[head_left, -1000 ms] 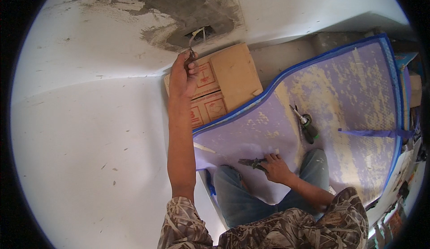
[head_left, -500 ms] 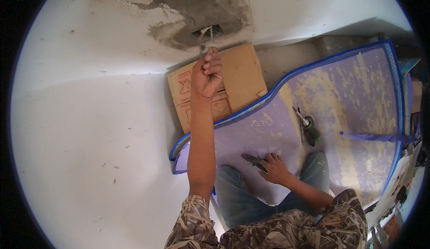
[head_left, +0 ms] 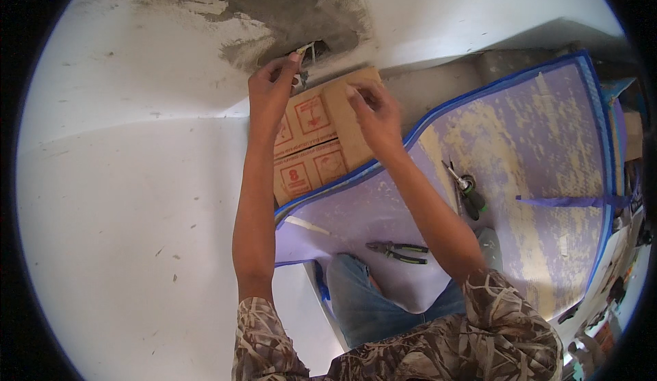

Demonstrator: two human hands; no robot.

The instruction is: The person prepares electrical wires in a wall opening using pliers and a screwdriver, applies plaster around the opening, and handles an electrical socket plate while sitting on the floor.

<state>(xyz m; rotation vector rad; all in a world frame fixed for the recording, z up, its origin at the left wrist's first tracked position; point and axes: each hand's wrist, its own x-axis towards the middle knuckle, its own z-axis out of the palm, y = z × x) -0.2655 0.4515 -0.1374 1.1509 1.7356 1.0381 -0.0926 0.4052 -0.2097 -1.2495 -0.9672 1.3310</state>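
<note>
My left hand is raised to a dark hole in the wall, its thumb and fingertips pinched on a thin, pale wire that comes out there. A dark piece hangs just below the fingertips, too small to make out. My right hand is held over the right part of a cardboard box, fingers loosely bent and nothing visible in them. Combination pliers with dark and green handles lie, jaws to the left, on the purple padded mat between my knees.
A screwdriver and another dark-handled tool lie on the mat to the right. Blue edging borders the mat, and a purple strap crosses it. Grey plaster surrounds the hole. Assorted clutter is at the right edge.
My right hand has let go of the pliers and risen from the mat toward the wall. The left hand has shifted left and up, now at the hole's edge.
</note>
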